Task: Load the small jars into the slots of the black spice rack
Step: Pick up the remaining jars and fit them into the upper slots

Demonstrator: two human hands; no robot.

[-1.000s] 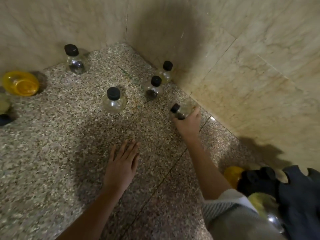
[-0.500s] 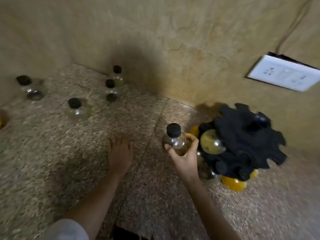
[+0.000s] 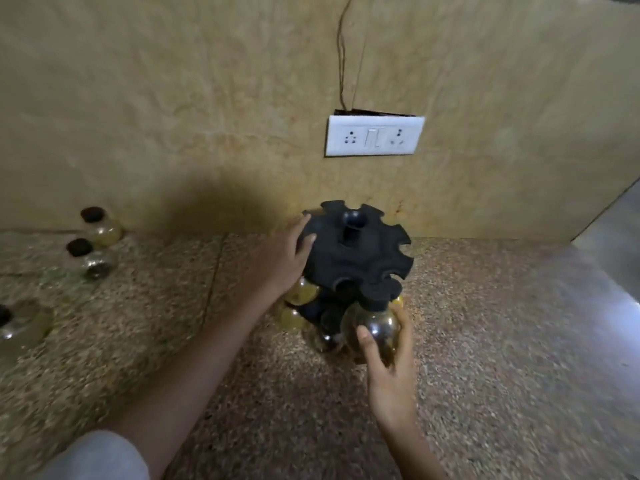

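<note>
The left hand (image 3: 285,259) is stretching forward and to the right. Its palm is facing down, and its fingers (image 3: 299,237) are lying nearly straight and close together. The fingertips are resting on the left edge of the black spice rack (image 3: 360,268). Its bare forearm is running in a long diagonal from the lower left, where a grey sleeve (image 3: 97,455) is covering the upper arm. The right hand (image 3: 386,355) is pointing up from the bottom edge, nearer to the person than the left hand and to its right. Its thumb and fingers are curling round a small jar (image 3: 374,325), gripping it from below and from both sides. The right forearm is bare.
</note>
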